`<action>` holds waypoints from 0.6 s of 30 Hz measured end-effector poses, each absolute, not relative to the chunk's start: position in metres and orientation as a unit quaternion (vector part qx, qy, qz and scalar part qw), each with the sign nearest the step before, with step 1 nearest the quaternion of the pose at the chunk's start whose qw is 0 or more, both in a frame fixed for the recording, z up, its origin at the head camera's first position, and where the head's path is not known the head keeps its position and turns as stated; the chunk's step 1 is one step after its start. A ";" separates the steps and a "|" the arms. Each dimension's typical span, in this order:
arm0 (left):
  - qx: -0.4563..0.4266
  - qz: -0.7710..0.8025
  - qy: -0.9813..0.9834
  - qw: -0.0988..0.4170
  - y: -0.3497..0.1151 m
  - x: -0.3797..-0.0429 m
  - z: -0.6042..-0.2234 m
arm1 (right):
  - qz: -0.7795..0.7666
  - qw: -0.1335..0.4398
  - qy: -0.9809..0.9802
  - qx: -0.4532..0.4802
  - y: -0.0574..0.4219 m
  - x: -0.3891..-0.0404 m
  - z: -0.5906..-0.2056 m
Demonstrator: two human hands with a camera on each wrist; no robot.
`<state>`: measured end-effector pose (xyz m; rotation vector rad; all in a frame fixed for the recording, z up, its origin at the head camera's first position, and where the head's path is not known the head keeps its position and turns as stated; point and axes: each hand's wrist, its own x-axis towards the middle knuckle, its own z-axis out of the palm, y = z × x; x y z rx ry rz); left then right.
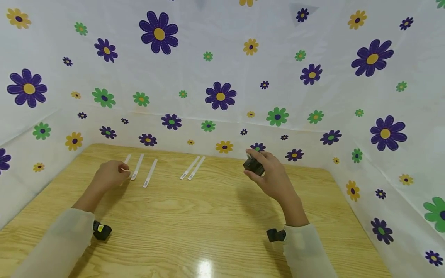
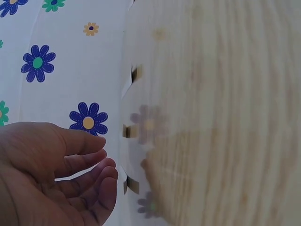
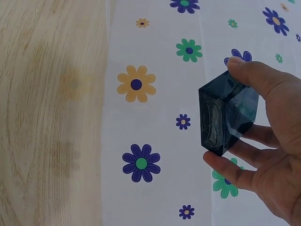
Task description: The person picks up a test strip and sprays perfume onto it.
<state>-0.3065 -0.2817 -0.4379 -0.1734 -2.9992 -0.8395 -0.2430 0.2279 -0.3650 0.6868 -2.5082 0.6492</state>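
My right hand (image 1: 272, 175) is raised above the right side of the table, gripping a dark, translucent blue glass bottle (image 3: 225, 113) with angular sides. In the right wrist view the thumb lies on one end and the fingers support the other side. My left hand (image 1: 110, 175) hovers at the far left with loosely bent fingers, and no object shows between them. Beside it is a white paper strip (image 1: 128, 157), partly hidden by the hand. Two more strips, a middle one (image 1: 137, 166) and a right one (image 1: 150, 173), lie close by. Whether the fingertips touch paper is unclear.
Another pair of white strips, a left one (image 1: 189, 167) and a right one (image 1: 196, 167), lies mid-table toward the back. White cloth (image 1: 194, 77) printed with flowers encloses the back and sides of the wooden table (image 1: 180, 224). Black cameras sit at both wrists.
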 end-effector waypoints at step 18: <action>-0.026 -0.277 -0.960 -0.027 -0.308 -0.303 -0.441 | 0.230 0.233 -0.912 0.248 0.228 -0.243 -0.365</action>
